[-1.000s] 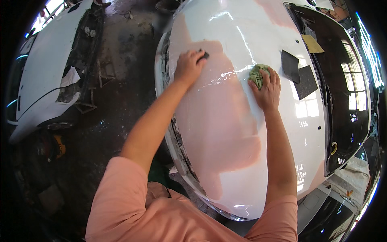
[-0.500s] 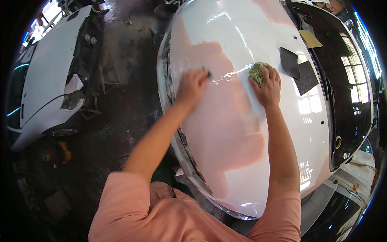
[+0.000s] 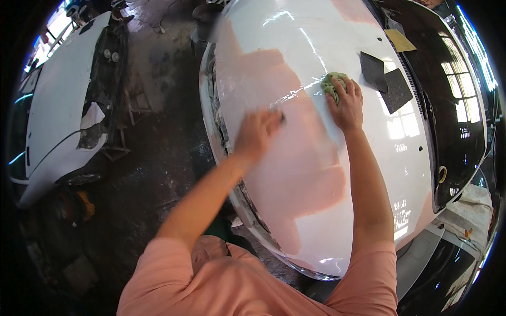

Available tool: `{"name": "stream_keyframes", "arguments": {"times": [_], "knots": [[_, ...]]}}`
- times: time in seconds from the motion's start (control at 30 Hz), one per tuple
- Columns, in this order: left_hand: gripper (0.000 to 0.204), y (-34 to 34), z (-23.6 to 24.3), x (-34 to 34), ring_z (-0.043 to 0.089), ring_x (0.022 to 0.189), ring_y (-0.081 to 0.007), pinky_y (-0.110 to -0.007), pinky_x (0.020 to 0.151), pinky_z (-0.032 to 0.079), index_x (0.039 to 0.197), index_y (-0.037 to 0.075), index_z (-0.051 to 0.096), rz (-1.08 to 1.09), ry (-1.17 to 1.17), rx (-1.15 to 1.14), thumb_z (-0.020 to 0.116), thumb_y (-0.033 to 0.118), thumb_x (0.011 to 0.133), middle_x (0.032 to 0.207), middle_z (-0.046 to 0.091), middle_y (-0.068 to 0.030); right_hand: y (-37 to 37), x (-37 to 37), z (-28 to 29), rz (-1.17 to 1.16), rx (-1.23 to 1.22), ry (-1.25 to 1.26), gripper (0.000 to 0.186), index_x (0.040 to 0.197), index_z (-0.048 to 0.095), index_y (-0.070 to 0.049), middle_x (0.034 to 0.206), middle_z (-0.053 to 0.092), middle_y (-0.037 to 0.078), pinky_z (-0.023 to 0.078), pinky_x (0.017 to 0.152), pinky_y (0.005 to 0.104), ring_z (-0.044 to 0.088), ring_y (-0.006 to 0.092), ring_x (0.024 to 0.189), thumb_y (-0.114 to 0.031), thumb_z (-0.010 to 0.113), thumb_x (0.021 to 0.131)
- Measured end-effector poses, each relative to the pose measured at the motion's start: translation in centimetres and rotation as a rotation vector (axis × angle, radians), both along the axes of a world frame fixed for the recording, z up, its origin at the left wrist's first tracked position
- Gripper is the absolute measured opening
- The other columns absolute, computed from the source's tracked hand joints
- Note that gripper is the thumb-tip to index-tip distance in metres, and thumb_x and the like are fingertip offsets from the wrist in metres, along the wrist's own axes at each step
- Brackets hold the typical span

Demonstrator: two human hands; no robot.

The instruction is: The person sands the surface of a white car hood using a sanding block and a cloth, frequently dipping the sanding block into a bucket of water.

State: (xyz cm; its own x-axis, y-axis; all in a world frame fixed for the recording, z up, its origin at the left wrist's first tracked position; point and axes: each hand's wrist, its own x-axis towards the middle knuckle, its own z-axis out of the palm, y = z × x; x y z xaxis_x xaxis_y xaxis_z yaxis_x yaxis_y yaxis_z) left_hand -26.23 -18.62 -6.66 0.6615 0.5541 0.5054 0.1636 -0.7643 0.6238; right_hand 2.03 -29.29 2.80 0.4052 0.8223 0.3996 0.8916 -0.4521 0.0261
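A white car hood (image 3: 316,231) with broad pinkish patches (image 3: 311,179) lies under both hands. Its surface looks wet and shiny. My left hand (image 3: 258,132), blurred by motion, is over the pink patch with its fingers bent. From its fingertips pokes a small dark piece of what looks like sandpaper (image 3: 283,119). Farther right, my right hand (image 3: 348,108) is closed around a crumpled green cloth (image 3: 332,88), which rests on the white part of the hood beside the patch's edge.
Two dark sheets (image 3: 373,72) and a tan sheet (image 3: 400,41) lie near the windshield (image 3: 448,105). A roll of tape (image 3: 443,174) sits by the glass. Another white car (image 3: 60,100) stands at the left, across a dark floor (image 3: 153,158). A dark bucket-like container (image 3: 206,20) is at the far side.
My left hand has slid nearer to me and slightly right across the pink patch, with the dark piece. The right hand keeps the green cloth in place. The whole view has shifted slightly.
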Motion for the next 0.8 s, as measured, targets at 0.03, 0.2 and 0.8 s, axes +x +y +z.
{"name": "stream_keyframes", "arguments": {"times": [0.03,0.2,0.8], "knots": [[0.045,-3.8,-1.2,-2.3,0.061,0.118,-0.0355,-0.047,0.106,0.048,0.138,0.012,0.069,-0.079,-0.025,0.062,0.078,0.018,0.094,0.133,0.066,-0.0119,0.1,-0.1,0.4,0.008,-0.017,0.025,0.048,0.141,0.065,-0.018,0.155,0.054,0.011,0.035,0.124,0.0537,0.042,0.0421,0.148,-0.033,0.073,0.096],[0.045,-0.8,0.6,-1.8,0.061,0.119,-0.0366,-0.048,0.107,0.048,0.138,0.013,0.069,-0.080,0.005,0.078,0.077,0.018,0.094,0.135,0.066,-0.0120,1.0,0.0,0.1,0.009,0.009,0.034,0.039,0.129,0.067,-0.011,0.144,0.059,0.010,0.039,0.119,0.0548,0.045,0.0422,0.142,-0.020,0.075,0.093],[0.035,11.3,3.1,3.7,0.060,0.118,-0.0402,-0.046,0.106,0.049,0.128,0.009,0.074,0.200,0.041,-0.090,0.076,0.021,0.095,0.130,0.068,-0.0137,3.3,-2.0,0.1,-0.012,0.068,0.070,0.041,0.133,0.066,-0.014,0.150,0.055,0.009,0.038,0.119,0.0559,0.044,0.0379,0.145,-0.037,0.070,0.100]]}}
